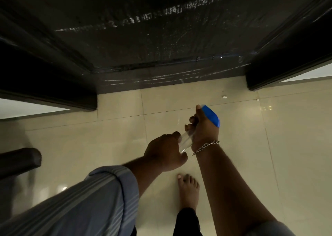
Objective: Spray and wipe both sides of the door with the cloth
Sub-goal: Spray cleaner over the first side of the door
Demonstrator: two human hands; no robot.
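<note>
Spray bottle point(186, 142): clear body, blue trigger head point(212, 116). It sits mid-frame over the tiled floor point(269, 146), near the dark door point(161, 38) at far. Long axis runs diagonally, base toward near-left, head toward far-right, nozzle aimed away toward the door bottom. Right hand point(204, 129) has fingers curled round the neck, chain bracelet point(206, 146) on the wrist. Left hand point(165, 151) grips the bottle's base, fingers wrapped. Door surface is wet-streaked and glossy. Bare foot point(188, 190) below the hands.
</note>
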